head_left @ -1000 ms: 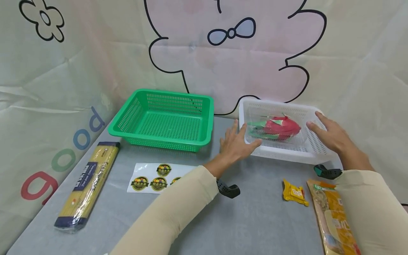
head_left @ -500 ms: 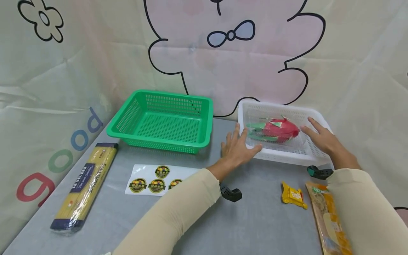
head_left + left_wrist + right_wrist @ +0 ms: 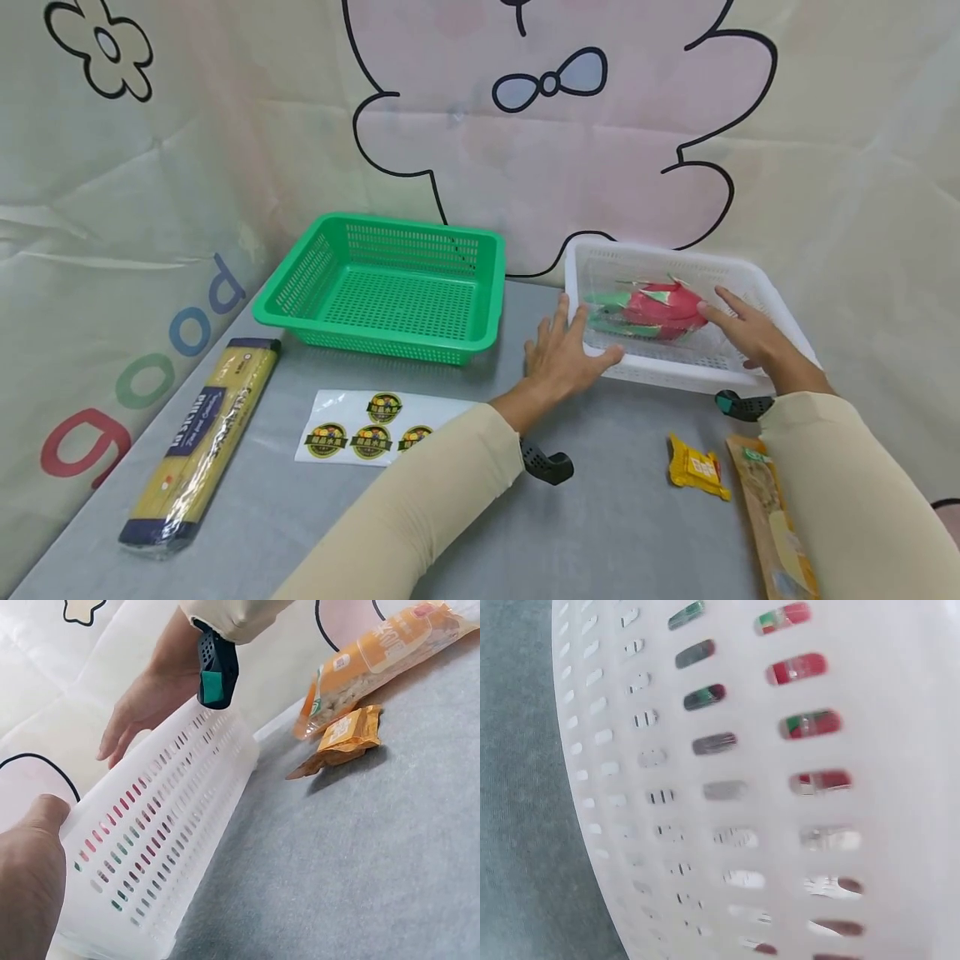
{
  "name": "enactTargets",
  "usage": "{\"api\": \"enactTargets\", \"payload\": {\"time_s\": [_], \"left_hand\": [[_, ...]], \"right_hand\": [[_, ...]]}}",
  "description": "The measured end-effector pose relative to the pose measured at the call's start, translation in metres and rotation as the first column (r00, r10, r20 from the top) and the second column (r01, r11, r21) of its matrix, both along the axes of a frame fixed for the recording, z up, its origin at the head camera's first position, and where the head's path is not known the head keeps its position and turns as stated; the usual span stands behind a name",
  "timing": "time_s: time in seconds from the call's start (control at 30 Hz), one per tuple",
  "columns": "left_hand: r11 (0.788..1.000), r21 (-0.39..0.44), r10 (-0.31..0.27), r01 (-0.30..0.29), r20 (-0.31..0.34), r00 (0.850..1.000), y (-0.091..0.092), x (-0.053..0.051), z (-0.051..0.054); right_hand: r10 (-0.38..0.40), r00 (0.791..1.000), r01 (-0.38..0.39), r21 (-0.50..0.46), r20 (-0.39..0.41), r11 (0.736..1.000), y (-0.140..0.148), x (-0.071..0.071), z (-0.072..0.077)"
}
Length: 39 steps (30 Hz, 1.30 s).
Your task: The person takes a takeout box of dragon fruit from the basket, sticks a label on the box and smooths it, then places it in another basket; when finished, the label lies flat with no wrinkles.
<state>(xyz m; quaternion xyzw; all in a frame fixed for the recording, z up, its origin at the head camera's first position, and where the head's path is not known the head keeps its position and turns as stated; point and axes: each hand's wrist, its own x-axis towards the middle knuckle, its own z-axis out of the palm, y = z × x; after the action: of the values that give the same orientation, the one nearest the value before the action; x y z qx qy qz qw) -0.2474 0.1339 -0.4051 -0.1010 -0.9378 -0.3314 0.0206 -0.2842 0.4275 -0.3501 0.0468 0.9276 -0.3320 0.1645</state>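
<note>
A white slotted basket [image 3: 675,375] stands at the back right, and a red-and-green dragon fruit [image 3: 663,310] lies inside it, apparently in clear plastic. My left hand [image 3: 562,354] is at the basket's front left corner, fingers spread over the rim. Inside the right part of the basket, my right hand [image 3: 757,337] reaches over the front rim, a fingertip close to the fruit's right end; whether they touch I cannot tell. Its lower fingers are partly hidden. In the right wrist view the basket's wall [image 3: 765,817] fills most of the picture, red and green showing through the slots.
A green basket [image 3: 378,337] stands left of the white one. Nearer me lie a sheet of round stickers [image 3: 371,425] and a pack of noodles [image 3: 202,442]. At the right are a small yellow packet [image 3: 696,468] and an orange-and-clear food bag [image 3: 772,517].
My right hand has moved left and slightly down, from the basket's right rim in toward the dragon fruit. The left hand has stayed at the front left corner.
</note>
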Motion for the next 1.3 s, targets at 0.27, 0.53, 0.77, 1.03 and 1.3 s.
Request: {"api": "enactTargets", "payload": {"time_s": [0.27,0.53,0.77,1.03,1.3], "left_hand": [[1.000,-0.016,0.002,-0.002,0.010,1.000,0.001,0.000,0.002],[1.000,-0.017,-0.003,0.003,0.006,1.000,0.001,0.000,0.000],[0.999,-0.039,0.001,-0.001,0.001,1.000,0.001,0.000,0.000],[1.000,-0.025,-0.002,0.002,-0.005,1.000,0.000,0.001,0.002],[1.000,-0.020,0.005,-0.005,0.012,1.000,0.001,0.001,0.002]], "right_hand": [[-0.026,0.999,0.029,-0.076,0.045,0.997,0.001,-0.007,-0.008],[-0.044,0.997,0.056,-0.192,0.066,0.980,-0.005,-0.014,-0.018],[-0.066,0.997,0.074,-0.290,0.038,0.954,-0.009,-0.015,-0.022],[-0.139,0.990,0.123,-0.394,-0.012,0.911,-0.009,-0.010,-0.018],[-0.293,0.955,0.220,-0.564,-0.041,0.796,-0.016,-0.008,-0.014]]}}
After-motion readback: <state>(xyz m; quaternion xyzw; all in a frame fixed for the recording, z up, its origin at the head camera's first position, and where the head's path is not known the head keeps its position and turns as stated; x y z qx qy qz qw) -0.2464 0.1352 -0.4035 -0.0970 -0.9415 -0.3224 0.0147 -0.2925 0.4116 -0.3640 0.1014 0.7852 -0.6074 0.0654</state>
